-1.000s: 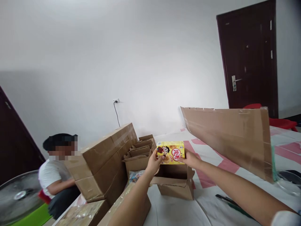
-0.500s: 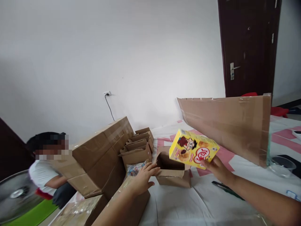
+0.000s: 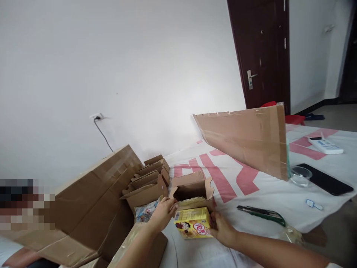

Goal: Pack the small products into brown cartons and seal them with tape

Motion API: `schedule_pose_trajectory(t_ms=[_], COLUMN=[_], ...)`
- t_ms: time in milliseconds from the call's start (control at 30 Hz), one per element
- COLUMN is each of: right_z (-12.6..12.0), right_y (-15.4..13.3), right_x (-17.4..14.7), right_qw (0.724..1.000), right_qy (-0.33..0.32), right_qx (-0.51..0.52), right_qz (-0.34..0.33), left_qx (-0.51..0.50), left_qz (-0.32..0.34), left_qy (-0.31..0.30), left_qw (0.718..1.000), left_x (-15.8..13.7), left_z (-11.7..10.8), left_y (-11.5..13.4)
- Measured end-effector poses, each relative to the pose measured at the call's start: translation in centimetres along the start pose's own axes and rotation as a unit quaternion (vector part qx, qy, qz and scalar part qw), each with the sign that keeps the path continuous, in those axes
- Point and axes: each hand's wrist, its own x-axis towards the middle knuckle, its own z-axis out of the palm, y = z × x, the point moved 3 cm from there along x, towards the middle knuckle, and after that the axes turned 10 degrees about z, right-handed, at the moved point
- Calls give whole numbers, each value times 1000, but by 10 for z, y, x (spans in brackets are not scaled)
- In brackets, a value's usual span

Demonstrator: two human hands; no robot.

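A yellow snack box (image 3: 192,223) with a cartoon figure lies on the cloth, just in front of a small open cardboard box (image 3: 192,188). My right hand (image 3: 223,230) grips the snack box by its right end, the fingertips partly hidden. At the cardboard box's front left corner is my left hand (image 3: 164,210), its fingers curled and closed on the edge there. The cardboard box's flaps stand up, and its inside is dark. A printed plastic packet (image 3: 146,211) lies left of my left hand.
A large cardboard carton (image 3: 92,204) and several open small boxes (image 3: 146,188) stand at left. A cardboard panel (image 3: 245,141) rises behind. A green box cutter (image 3: 262,214), clear cup (image 3: 300,175), black phone (image 3: 325,179) and white device (image 3: 326,145) lie right. Part of a person shows far left.
My right hand has brought the snack box down and left, from above the cardboard box to in front of it. My left hand stays at the cardboard box. The view has turned right.
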Motion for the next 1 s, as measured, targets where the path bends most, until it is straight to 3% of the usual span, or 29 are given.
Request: schedule_pose_trajectory(t_ms=[100,333,500,633,800,1000], right_z=[1,-42,-45,-62,-135,-254], right_y=[3,5,-3,-5,23,76], right_x=[7,31,60,59,11,-87], right_qw=[998,980,971,969,960,920], right_qy=[64,200,232,231,244,284], right_qx=[-1,-17,-39,-63,-133,-250], right_qz=[15,-9,-38,-61,-34,99], left_qx=[18,74,92,101,99,72], left_qz=[-4,-42,-45,-43,-5,24], left_qy=[-25,-33,-42,-54,-41,-10], left_qw=[1000,996,994,992,994,997], left_x=[-3,1,2,0,0,3], left_z=[2,12,12,16,27,35], left_y=[2,0,0,-3,-21,-37])
